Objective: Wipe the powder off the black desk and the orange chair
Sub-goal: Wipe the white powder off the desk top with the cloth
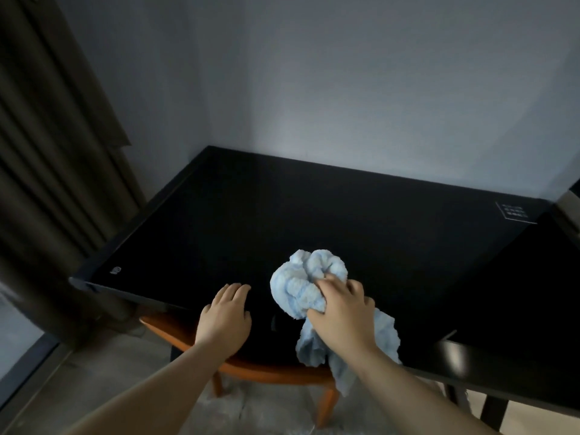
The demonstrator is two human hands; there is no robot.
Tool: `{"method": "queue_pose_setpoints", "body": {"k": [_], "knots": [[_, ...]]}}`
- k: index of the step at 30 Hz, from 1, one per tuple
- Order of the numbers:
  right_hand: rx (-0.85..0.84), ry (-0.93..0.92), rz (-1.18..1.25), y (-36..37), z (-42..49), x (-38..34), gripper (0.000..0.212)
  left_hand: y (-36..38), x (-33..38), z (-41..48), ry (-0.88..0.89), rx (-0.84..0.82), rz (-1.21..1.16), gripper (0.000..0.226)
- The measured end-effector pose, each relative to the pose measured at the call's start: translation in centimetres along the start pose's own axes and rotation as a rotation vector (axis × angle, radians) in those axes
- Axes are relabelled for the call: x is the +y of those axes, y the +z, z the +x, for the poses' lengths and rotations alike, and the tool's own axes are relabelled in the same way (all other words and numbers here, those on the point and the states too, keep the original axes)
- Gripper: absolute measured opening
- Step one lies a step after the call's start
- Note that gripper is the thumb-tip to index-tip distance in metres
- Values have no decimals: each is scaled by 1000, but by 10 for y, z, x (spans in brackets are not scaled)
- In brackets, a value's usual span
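The black desk fills the middle of the view, its top dark and with no powder that I can make out. My right hand grips a bunched light blue cloth near the desk's front edge; a loose tail of the cloth hangs down over the edge. My left hand rests flat, fingers straight, at the desk's front edge to the left of the cloth. The orange chair sits tucked under the desk below my hands, only its curved back and legs showing.
A brown curtain hangs at the left beside the desk. A grey wall runs behind. A white printed label lies at the desk's far right corner, a small sticker at its front left. A second dark surface adjoins at the right.
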State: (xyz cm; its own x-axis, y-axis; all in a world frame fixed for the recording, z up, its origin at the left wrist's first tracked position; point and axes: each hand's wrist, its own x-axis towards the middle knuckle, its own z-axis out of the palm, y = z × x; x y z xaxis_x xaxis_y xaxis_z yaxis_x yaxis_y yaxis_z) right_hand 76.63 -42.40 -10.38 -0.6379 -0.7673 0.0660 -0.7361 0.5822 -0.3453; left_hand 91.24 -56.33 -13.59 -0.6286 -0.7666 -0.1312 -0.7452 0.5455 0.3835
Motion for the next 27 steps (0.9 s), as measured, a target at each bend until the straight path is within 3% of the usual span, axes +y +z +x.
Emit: {"method": "queue_pose_setpoints", "body": {"k": [5, 8, 9, 11, 13, 17, 19, 23, 25, 27], "knots": [[19, 66, 11, 59, 31, -87, 59, -27, -41, 35, -128, 128, -211, 57], [-228, 9, -55, 94, 39, -120, 74, -36, -65, 49, -196, 125, -297, 57], [-307, -25, -122, 100, 41, -122, 72, -38, -72, 54, -195, 92, -297, 58], [-272, -36, -192, 102, 45, -110, 53, -40, -85, 64, -164, 13, -250, 55], [-165, 85, -220, 92, 50, -84, 41, -39, -92, 71, -119, -42, -184, 52], [-93, 505, -237, 50, 53, -26, 48, -35, -94, 76, -14, -85, -59, 51], [-14, 612, -141, 37, 54, -26, 49, -36, -95, 78, 9, -28, -96, 50], [93, 333, -39, 54, 73, -107, 37, -46, -102, 70, -158, 239, -413, 42], [-92, 109, -32, 79, 76, -156, 45, -53, -109, 66, -308, 363, -565, 40], [-356, -78, -60, 101, 68, -183, 66, -56, -116, 62, -388, 360, -623, 40]]}}
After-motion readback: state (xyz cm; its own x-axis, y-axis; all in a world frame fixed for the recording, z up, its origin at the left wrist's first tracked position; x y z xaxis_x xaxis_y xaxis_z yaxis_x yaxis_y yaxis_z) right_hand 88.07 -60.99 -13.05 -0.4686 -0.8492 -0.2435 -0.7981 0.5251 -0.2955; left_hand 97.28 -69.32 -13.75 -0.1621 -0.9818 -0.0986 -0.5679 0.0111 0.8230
